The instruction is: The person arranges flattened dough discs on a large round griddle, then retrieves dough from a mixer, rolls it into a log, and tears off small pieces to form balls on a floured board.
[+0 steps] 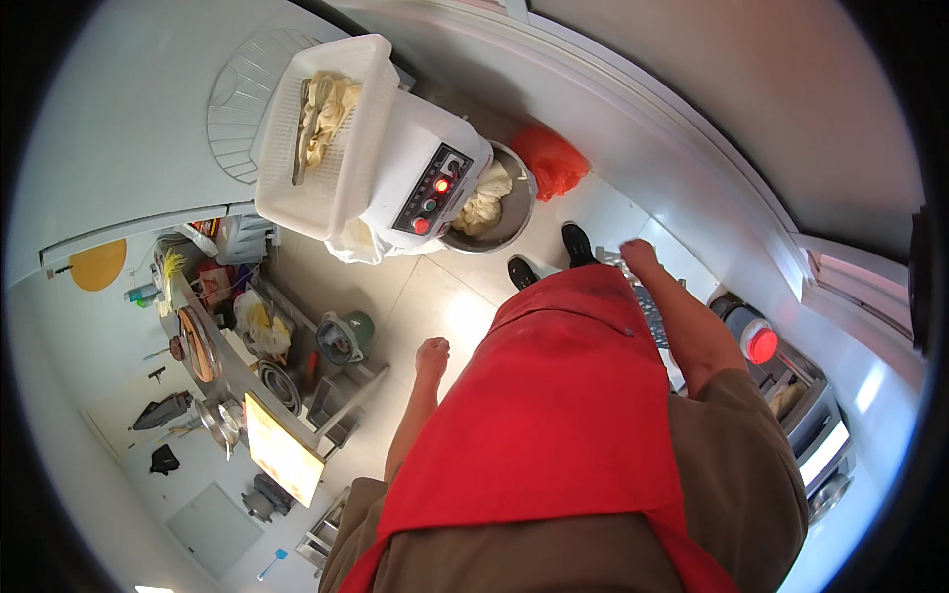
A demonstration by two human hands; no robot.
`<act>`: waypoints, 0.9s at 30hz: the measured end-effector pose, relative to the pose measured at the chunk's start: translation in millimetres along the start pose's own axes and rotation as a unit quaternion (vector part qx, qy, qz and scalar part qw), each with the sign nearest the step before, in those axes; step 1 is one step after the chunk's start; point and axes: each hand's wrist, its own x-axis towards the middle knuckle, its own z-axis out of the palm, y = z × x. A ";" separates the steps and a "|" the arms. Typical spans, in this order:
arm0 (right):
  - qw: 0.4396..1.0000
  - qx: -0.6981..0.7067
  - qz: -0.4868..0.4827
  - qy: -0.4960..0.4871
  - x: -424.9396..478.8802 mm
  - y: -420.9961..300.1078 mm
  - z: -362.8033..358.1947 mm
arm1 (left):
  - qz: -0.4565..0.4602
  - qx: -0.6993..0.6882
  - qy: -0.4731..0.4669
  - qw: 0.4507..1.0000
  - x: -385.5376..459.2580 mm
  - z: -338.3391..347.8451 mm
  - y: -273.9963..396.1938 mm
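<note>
My left hand (432,357) hangs beside the red apron (563,400), its fingers curled, with no object visible in it. On the other side my right hand (637,254) is curled too, near a grey perforated stool; whether it holds anything cannot be told. Ahead stands a white dough mixer (422,163) with a lit red lamp on its control panel. Pale dough (485,199) lies in its steel bowl (519,215). On top of the mixer rests a white plastic basket (359,148) holding pale dough pieces and metal tongs (302,133).
A red plastic bag (552,163) lies on the floor by the wall behind the bowl. A green bin (356,333) stands beside a steel table with pans and bags. A container with a red lid (761,345) stands at the right. My black shoes (577,244) are near the bowl.
</note>
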 end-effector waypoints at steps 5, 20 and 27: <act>0.982 0.081 -0.168 0.017 66.0 -168.8 -3.0 | -0.034 -0.018 0.003 0.999 -8.5 -3.1 -11.1; 0.957 -0.111 -0.264 -0.040 109.8 -448.7 -20.6 | 0.020 0.059 0.011 0.998 -41.3 81.9 -247.6; 0.963 -0.123 -0.239 -0.008 113.8 -446.7 -11.6 | 0.128 0.338 -0.045 0.931 -75.4 79.7 -197.5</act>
